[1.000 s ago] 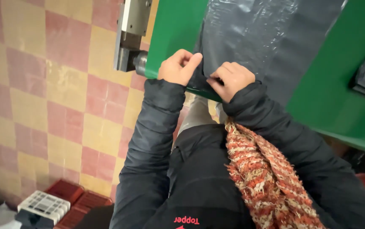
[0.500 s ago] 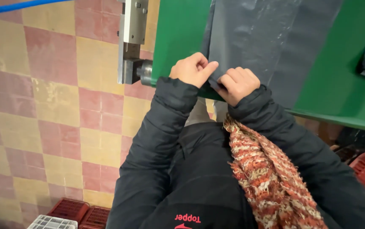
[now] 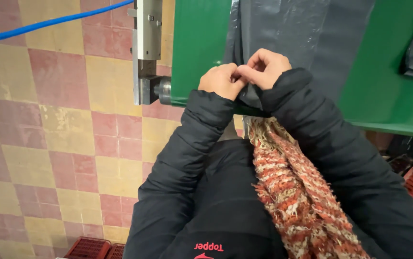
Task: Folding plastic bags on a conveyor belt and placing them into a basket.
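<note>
Grey plastic bag [image 3: 283, 29] pinched at its near edge by both hands, lying on the green surface [image 3: 384, 91].

Left hand [image 3: 221, 81] and right hand [image 3: 266, 67] are closed, fingertips meeting knuckle to knuckle on the bag's edge just where it overhangs the front rim of the surface; the sheet runs away from the person, flat and glossy. To work this edge well, in my judgement, the pinch should stay on the film's two layers only, thumbs rubbing against forefingers, wrists clear of the red-and-cream knitted scarf [image 3: 293, 192] below. Grey metal bracket [image 3: 146, 52] stands left, apart from the hands.
</note>
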